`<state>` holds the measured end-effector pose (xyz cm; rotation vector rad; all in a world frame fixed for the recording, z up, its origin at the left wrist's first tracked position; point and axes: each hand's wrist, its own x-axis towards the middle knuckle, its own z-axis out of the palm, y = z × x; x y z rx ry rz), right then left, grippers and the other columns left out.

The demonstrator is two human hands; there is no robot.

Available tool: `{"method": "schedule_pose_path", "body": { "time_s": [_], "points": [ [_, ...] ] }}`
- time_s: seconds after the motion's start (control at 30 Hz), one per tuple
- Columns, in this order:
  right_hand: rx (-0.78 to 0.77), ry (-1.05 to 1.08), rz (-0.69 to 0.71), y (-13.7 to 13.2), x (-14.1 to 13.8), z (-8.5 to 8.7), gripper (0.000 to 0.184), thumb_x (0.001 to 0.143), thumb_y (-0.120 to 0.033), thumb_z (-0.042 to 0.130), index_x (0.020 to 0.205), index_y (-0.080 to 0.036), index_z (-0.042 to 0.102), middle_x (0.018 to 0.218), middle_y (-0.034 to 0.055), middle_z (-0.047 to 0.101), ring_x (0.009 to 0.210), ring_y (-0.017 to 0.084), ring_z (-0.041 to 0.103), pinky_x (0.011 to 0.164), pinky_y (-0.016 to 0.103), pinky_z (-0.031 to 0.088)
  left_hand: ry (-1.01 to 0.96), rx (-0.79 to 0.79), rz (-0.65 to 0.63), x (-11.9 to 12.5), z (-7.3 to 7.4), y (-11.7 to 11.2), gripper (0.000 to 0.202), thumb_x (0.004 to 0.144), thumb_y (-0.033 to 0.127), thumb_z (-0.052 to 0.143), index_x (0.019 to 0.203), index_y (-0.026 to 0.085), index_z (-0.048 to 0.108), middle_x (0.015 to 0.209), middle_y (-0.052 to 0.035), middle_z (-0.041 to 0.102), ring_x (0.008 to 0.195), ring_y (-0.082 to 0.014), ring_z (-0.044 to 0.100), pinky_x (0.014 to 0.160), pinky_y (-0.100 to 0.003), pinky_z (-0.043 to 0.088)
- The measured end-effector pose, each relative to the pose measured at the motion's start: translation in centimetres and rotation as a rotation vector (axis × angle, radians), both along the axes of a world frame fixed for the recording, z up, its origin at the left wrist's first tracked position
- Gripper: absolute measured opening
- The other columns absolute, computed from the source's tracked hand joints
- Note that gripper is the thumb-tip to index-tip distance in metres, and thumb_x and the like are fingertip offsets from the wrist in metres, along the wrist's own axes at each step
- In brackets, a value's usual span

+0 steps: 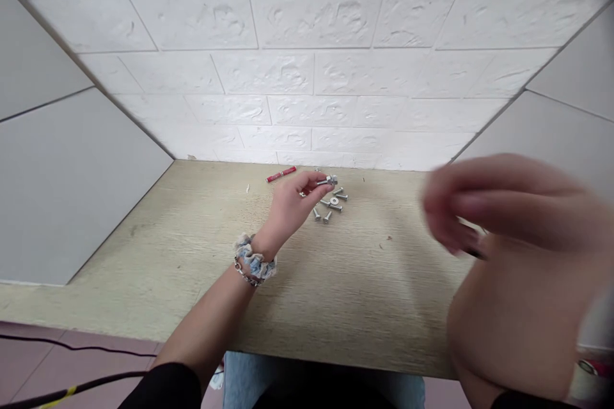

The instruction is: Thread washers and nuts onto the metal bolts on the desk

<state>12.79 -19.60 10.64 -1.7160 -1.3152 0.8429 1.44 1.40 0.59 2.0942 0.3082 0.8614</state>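
My left hand (293, 204) reaches over the table, its thumb and fingers pinched on a silver hex bolt (330, 180). Just beyond and below the fingertips lie several loose bolts (327, 217), heads and threaded shanks pointing different ways. A flat round washer (334, 202) rests among them. Close to the camera on the right, my right hand (499, 204) is raised above the table, well apart from the bolts. Its fingers look curled but are smeared by motion. A small dark bit shows by its fingertips, too blurred to name.
A red tube-like item (281, 174) lies on the wooden table (374, 307) near the back. Behind stands a white brick-patterned wall (288, 70), with grey side panels (81, 185) at left and right. Black cables (81, 388) run at the lower left.
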Motion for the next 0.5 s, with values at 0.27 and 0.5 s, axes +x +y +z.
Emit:
{"method": "schedule_pose_path", "body": {
  "time_s": [0.27, 0.5],
  "points": [
    [-0.142, 0.037, -0.064, 8.2, 0.5, -4.5, 0.055, 0.085, -0.062, 0.025, 0.069, -0.016, 0.05, 0.056, 0.0017, 0.051, 0.045, 0.008, 0.041, 0.044, 0.022, 0.036, 0.112, 0.26, -0.177, -0.2, 5.6, -0.2, 0.006, 0.075, 0.021, 0.058, 0.077, 0.016, 0.06, 0.069, 0.0024, 0.063, 0.062, -0.0068, 0.053, 0.06, -0.021, 0.042],
    [0.026, 0.17, -0.207, 9.1, -0.6, -6.3, 0.051, 0.086, -0.06, 0.028, 0.064, -0.017, 0.045, 0.052, -0.0017, 0.042, 0.044, 0.008, 0.038, 0.042, 0.022, 0.03, 0.167, 0.376, -0.236, -0.1, 3.8, 1.2, 0.01, 0.08, 0.026, 0.054, 0.085, 0.018, 0.057, 0.076, 0.0017, 0.062, 0.07, -0.0086, 0.054, 0.064, -0.022, 0.042]
  ]
}}
